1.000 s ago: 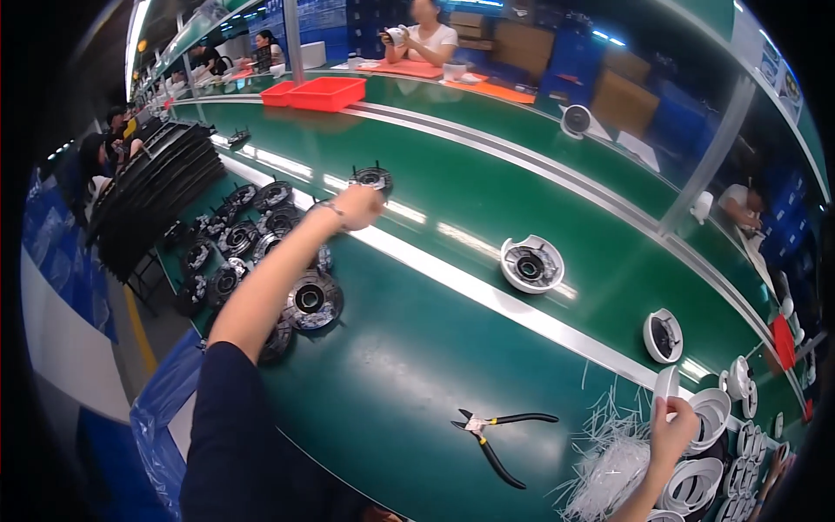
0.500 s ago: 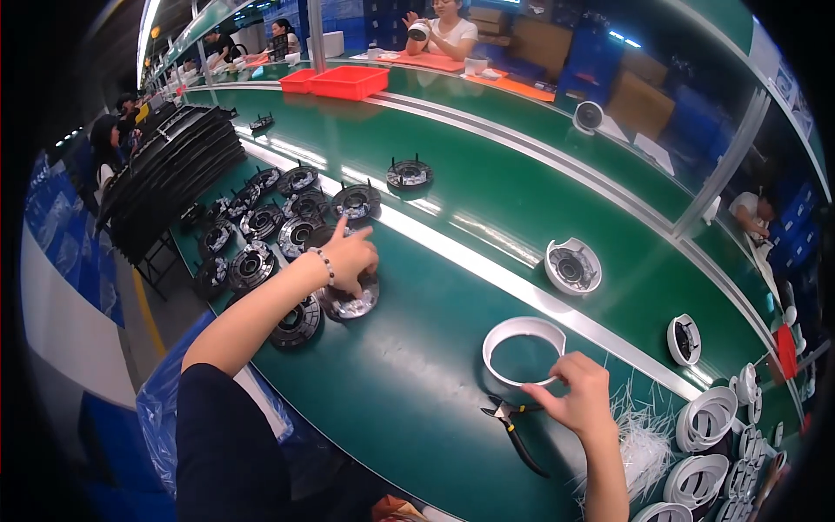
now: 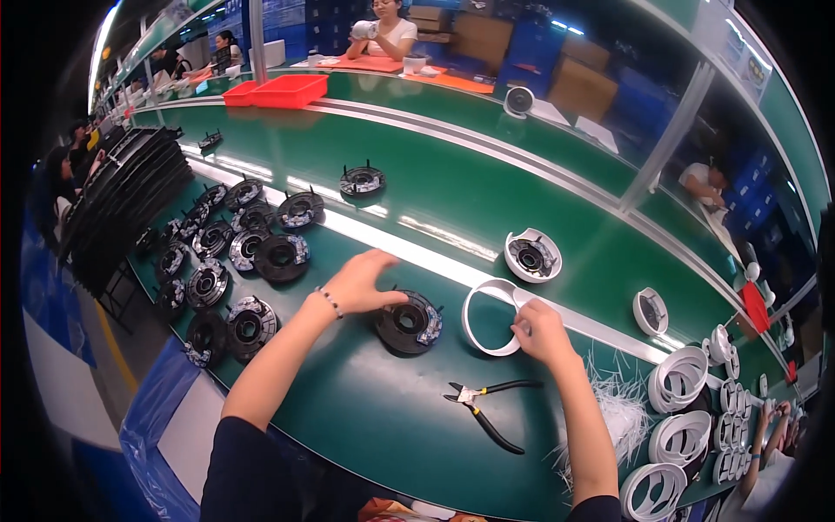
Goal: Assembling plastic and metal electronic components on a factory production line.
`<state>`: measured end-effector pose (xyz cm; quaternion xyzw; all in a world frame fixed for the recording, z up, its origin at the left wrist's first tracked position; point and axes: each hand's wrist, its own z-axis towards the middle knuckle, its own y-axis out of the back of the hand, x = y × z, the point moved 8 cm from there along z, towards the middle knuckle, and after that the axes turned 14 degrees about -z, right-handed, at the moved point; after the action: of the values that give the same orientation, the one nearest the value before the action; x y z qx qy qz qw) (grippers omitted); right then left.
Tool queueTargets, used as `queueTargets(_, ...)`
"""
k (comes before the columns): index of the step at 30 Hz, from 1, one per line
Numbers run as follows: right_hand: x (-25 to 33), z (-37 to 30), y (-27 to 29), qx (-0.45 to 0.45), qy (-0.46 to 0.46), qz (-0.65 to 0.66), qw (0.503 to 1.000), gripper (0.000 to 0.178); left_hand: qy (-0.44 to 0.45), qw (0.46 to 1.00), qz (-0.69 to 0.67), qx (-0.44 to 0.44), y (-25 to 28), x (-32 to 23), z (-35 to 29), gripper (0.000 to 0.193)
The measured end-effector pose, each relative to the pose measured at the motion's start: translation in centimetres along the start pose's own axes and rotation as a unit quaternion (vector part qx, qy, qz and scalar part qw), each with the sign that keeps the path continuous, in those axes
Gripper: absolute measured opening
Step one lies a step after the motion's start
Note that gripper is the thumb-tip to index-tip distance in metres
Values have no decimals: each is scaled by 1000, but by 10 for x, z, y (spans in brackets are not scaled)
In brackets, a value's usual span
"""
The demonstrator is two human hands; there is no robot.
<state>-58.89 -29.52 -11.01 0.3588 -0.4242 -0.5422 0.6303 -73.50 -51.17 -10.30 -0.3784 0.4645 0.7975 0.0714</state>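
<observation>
My left hand (image 3: 358, 283) has its fingers spread, the thumb at the top edge of a black round part (image 3: 402, 332) with a small circuit board on its side. That part lies on the green table in front of me. To its right, a white plastic ring (image 3: 470, 324) is held at its right side between the thumb and fingers of my right hand (image 3: 541, 331). The ring looks tilted; whether it touches the table I cannot tell. Closer to me lie diagonal cutters (image 3: 470, 396) with black-and-yellow handles, jaws apart, touched by neither hand.
Several black round parts (image 3: 252, 248) crowd the left, beside stacked black trays (image 3: 122, 191). White strips (image 3: 613, 409) and white rings (image 3: 654, 492) lie right. Past a pale strip stand white housings with black cores (image 3: 534, 258). Red bins (image 3: 291, 90) and a co-worker (image 3: 383, 39) are far off.
My left hand has moved right from the cluster, and a black round part now lies beside the ring. My right hand has shifted the ring away from the cutters. The view has turned right.
</observation>
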Motion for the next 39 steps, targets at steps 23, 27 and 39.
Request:
queueTargets(23,60,4,-14,153,21,-80,985,108,159,848,-483,-150,-45,46,-45,15)
queueTargets(27,45,3,-29,132,-56,-56,988,109,168,845,-485,-152,-47,49,-44,14)
queueTargets(39,106,25,-26,-22,-121,280,952,110,176,766,-574,-229,-60,29,-56,16)
